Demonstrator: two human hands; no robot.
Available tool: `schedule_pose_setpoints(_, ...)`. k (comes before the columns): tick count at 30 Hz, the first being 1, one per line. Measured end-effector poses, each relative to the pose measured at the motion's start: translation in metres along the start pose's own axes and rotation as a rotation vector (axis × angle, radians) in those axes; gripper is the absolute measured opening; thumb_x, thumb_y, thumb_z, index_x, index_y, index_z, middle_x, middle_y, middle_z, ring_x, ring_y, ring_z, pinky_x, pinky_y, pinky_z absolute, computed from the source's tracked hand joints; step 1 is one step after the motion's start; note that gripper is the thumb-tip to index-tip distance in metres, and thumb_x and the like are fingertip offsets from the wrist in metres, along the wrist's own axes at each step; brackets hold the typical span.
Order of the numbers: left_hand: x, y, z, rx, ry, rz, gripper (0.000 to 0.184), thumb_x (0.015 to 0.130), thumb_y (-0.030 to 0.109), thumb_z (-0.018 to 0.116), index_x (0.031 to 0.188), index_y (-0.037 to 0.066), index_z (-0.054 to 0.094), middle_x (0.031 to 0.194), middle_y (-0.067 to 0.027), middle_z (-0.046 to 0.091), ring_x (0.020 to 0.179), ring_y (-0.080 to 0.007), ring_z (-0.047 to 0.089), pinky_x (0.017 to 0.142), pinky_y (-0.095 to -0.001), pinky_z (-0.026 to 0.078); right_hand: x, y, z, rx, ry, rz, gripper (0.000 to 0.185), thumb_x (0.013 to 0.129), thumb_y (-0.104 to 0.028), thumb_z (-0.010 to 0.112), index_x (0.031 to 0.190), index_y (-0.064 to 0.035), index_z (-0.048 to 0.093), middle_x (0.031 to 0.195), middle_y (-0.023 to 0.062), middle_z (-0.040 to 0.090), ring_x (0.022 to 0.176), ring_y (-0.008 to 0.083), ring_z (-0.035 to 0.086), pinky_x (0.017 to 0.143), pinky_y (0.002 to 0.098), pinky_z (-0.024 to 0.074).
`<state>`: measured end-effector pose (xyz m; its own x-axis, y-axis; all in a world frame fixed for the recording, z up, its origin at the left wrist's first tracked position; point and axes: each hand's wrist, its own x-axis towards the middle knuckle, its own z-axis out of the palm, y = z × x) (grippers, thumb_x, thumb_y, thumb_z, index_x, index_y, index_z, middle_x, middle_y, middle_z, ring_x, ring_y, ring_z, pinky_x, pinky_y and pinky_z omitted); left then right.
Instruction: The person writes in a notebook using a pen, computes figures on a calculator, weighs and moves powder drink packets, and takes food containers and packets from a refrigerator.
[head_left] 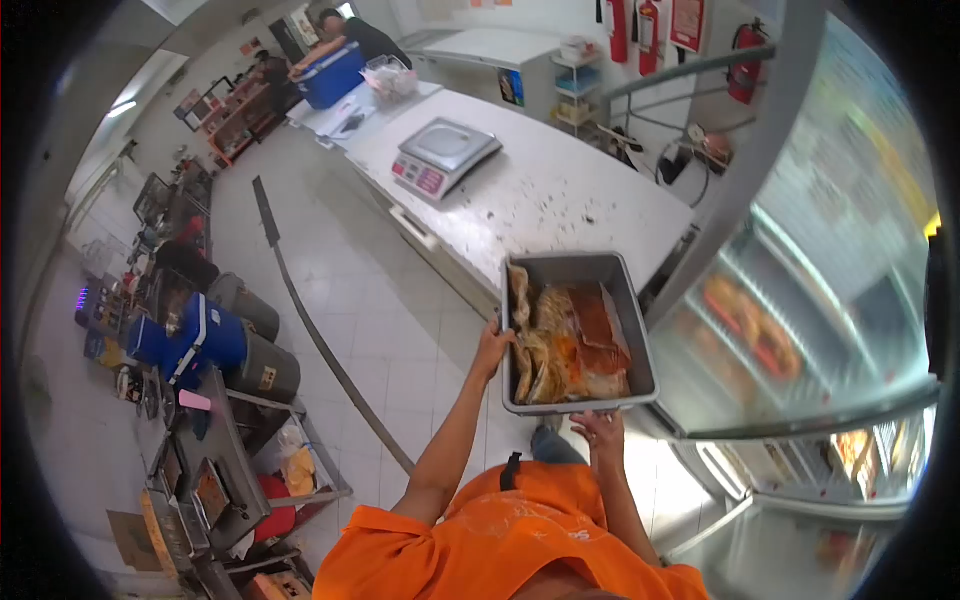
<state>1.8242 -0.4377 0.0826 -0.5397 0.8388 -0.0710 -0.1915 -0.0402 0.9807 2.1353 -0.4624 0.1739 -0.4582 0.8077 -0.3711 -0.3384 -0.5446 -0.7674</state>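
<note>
A grey plastic bin is in front of me at the near end of the white table. Inside it lie clear bags of brownish and orange food and a flat reddish-brown packet. My left hand is closed on the bin's left rim. Just below the near rim is my right hand, its fingers apart and partly curled. Whether those fingertips touch the bin, I cannot tell. The far end of the bin overlaps the table corner in view; whether it rests there is unclear.
On the white table stand a digital scale and, farther off, a blue cooler with a person behind it. To my right is a glass-door display fridge. Grey bins and a metal work table line the left.
</note>
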Motion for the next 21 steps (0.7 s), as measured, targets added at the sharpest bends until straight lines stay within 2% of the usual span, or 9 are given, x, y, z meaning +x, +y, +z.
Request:
schedule_pose_setpoints(7,0.161,0.003,0.001,1.059,-0.158,0.165,0.072,0.084,0.059,0.061,0.132,0.006,0.053,0.118,-0.0215,0.064,0.111,-0.0399,0.060,0.094,-0.0448,0.047,0.118,0.025,0.011,0.108,0.021,-0.001,0.050,0.092,-0.016,0.063,0.133,-0.0086,0.035,0.122,0.0134,0.054,0.109,0.0315,0.062,0.092,0.0437,0.0500)
schedule_pose_setpoints(8,0.180,-0.011,-0.012,1.185,-0.051,0.428,0.070,0.084,0.058,0.062,0.132,0.008,0.053,0.119,-0.0194,0.064,0.112,-0.0380,0.060,0.096,-0.0448,0.046,0.134,0.039,0.011,0.134,-0.025,0.035,0.052,0.092,-0.017,0.062,0.135,-0.0084,0.035,0.126,0.0136,0.053,0.112,0.0315,0.061,0.094,0.0433,0.0486)
schedule_pose_setpoints(10,0.185,0.044,-0.008,1.188,0.253,0.180,0.058,0.085,0.049,0.064,0.127,0.011,0.058,0.108,-0.0180,0.067,0.101,-0.0379,0.064,0.085,-0.0449,0.051,0.151,0.029,0.021,-0.044,-0.104,0.025,0.055,0.093,-0.018,0.061,0.141,-0.0072,0.037,0.135,0.0125,0.051,0.116,0.0276,0.058,0.099,0.0419,0.0460)
schedule_pose_setpoints(11,0.180,0.062,-0.011,1.134,0.306,0.370,0.046,0.086,0.042,0.067,0.118,0.009,0.062,0.094,-0.0167,0.067,0.085,-0.0377,0.065,0.074,-0.0462,0.051,0.140,0.007,0.046,-0.205,-0.070,-0.106,0.047,0.094,-0.017,0.061,0.137,-0.0046,0.045,0.133,0.0110,0.054,0.117,0.0229,0.057,0.098,0.0395,0.0470)
schedule_pose_setpoints(13,0.129,0.119,-0.001,0.859,0.221,0.526,0.019,0.091,0.015,0.066,0.106,0.005,0.063,0.070,-0.0063,0.057,0.062,-0.0150,0.052,0.057,-0.0303,0.043,0.133,-0.007,0.051,-0.617,-0.360,-0.432,0.038,0.096,-0.014,0.061,0.130,-0.0022,0.053,0.125,0.0088,0.060,0.113,0.0196,0.059,0.095,0.0353,0.0491)
schedule_pose_setpoints(14,0.092,0.133,0.006,0.551,0.175,0.407,0.015,0.094,0.014,0.063,0.105,0.003,0.063,0.069,-0.0016,0.054,0.063,-0.0069,0.045,0.055,-0.0243,0.039,0.119,-0.010,0.044,-0.569,-0.339,-0.358,0.035,0.096,-0.014,0.061,0.128,-0.0020,0.055,0.122,0.0082,0.061,0.111,0.0187,0.060,0.094,0.0335,0.0493)
schedule_pose_setpoints(16,0.038,0.110,-0.012,0.644,0.124,0.457,0.020,0.096,0.018,0.062,0.105,0.001,0.062,0.069,-0.0003,0.053,0.064,-0.0061,0.043,0.056,-0.0239,0.038,0.090,-0.004,0.037,-0.448,-0.303,-0.242,0.029,0.096,-0.012,0.061,0.123,-0.0016,0.059,0.116,0.0070,0.064,0.108,0.0170,0.061,0.093,0.0300,0.0498)
schedule_pose_setpoints(18,-0.018,0.056,-0.036,0.683,0.060,0.364,0.024,0.095,0.023,0.064,0.098,-0.001,0.062,0.073,-0.0033,0.057,0.064,-0.0118,0.047,0.058,-0.0279,0.042,0.048,0.016,-0.008,-0.569,-0.012,-0.198,0.021,0.094,-0.012,0.058,0.111,-0.0008,0.066,0.111,0.0068,0.068,0.095,0.0169,0.066,0.084,0.0291,0.0514)
schedule_pose_setpoints(21,-0.105,-0.014,-0.082,0.807,-0.109,0.035,0.017,0.092,0.019,0.064,0.092,0.001,0.064,0.075,-0.0066,0.062,0.070,-0.0167,0.058,0.068,-0.0299,0.047,-0.058,0.049,-0.116,-0.414,0.382,-0.117,0.030,0.098,-0.015,0.050,0.124,-0.0035,0.060,0.109,0.0097,0.068,0.093,0.0180,0.066,0.079,0.0300,0.0542)
